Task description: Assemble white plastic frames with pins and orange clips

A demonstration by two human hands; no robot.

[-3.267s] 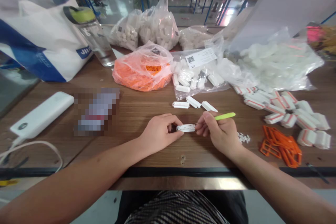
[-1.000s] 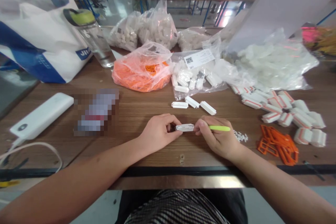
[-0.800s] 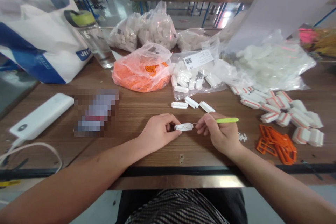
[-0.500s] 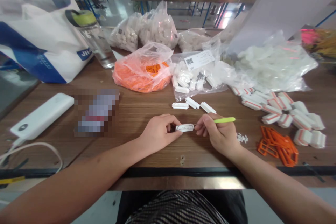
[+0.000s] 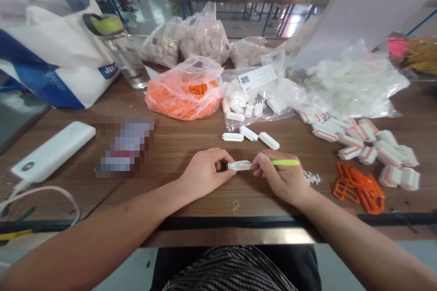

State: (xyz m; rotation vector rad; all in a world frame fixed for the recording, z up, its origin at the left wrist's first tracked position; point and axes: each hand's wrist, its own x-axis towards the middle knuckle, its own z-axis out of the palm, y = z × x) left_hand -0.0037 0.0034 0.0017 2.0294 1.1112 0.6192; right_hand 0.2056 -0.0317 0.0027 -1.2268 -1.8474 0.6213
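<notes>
My left hand (image 5: pixel 205 169) pinches the left end of a small white plastic housing (image 5: pixel 238 165) just above the tabletop. A row of tiny dark marks runs along the housing's near side. My right hand (image 5: pixel 283 177) is closed around a slim tool with a lime-green handle (image 5: pixel 286 162); its fingers are at the housing's right end and hide the tool's tip. Beyond the hands lie three similar white housings, one of them a white housing (image 5: pixel 269 140) set at a slant. Tiny white pieces (image 5: pixel 311 177) are scattered just right of my right hand.
Orange frames (image 5: pixel 360 188) and a pile of white blocks with orange stripes (image 5: pixel 387 152) lie at right. Behind are a bag of orange parts (image 5: pixel 182 93) and a clear bag of white housings (image 5: pixel 235 116). A power bank (image 5: pixel 53 150) and bottle (image 5: pixel 124 54) stand left.
My right hand has shifted slightly left, closer against the housing, and the green handle has moved left with it. The tool's thin tip, visible before, is now hidden. My left hand keeps its hold.
</notes>
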